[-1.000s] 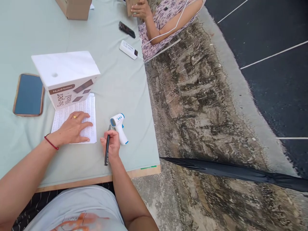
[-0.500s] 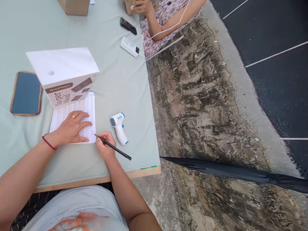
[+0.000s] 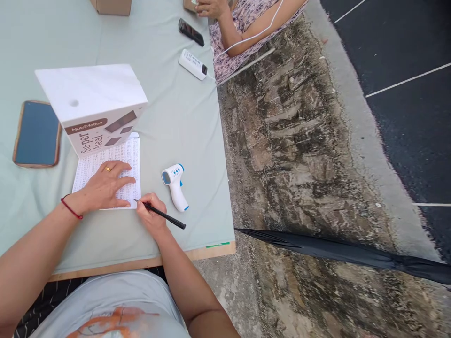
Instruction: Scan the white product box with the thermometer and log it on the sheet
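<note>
My left hand [image 3: 107,185] lies flat with fingers spread on a sheet of paper [image 3: 123,155] covered in small rows of writing. In my right hand [image 3: 153,213] is a black pen [image 3: 165,216], its tip at the paper's lower right corner. Behind my left hand a white box [image 3: 98,103] printed "NutriMotion Super Meal" stands over the top part of the paper and hides it. Just right of my right hand lies a white and blue infrared thermometer [image 3: 175,188].
A phone in a brown case [image 3: 37,134] lies left of the box. Farther back are a white device [image 3: 192,64] with a cable, a black device [image 3: 191,32] and a cardboard box [image 3: 113,5]. Another person's hand [image 3: 211,7] holds something brown at the table's edge.
My right hand and the pen have shifted slightly left, bringing the tip farther onto the paper. My left hand stays in place. The view has moved a little.
</note>
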Demonstrator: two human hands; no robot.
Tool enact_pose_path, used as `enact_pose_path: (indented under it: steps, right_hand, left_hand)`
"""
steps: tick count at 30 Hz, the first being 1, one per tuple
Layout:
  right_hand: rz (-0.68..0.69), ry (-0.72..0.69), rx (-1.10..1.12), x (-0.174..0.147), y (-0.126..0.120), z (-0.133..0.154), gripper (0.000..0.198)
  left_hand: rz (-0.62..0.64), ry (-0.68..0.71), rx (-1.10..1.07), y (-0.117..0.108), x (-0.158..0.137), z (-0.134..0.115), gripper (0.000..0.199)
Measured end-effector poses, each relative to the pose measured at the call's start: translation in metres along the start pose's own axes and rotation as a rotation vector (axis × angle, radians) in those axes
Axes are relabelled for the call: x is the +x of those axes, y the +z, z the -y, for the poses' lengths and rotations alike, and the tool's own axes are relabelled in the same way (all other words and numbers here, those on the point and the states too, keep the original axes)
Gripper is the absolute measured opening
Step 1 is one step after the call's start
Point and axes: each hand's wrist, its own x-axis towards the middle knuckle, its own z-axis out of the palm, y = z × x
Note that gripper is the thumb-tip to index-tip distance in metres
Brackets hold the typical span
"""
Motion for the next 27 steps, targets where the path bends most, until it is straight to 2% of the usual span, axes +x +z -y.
enact_pose_path:
  steps: [27]
  right_hand:
    - [0.007,0.004,-0.026,0.0003,-0.0009,0.0005,0.016]
  left_hand:
    - [0.025,-0.009,0.020,-0.0023,0.0008,-0.0008,0.053]
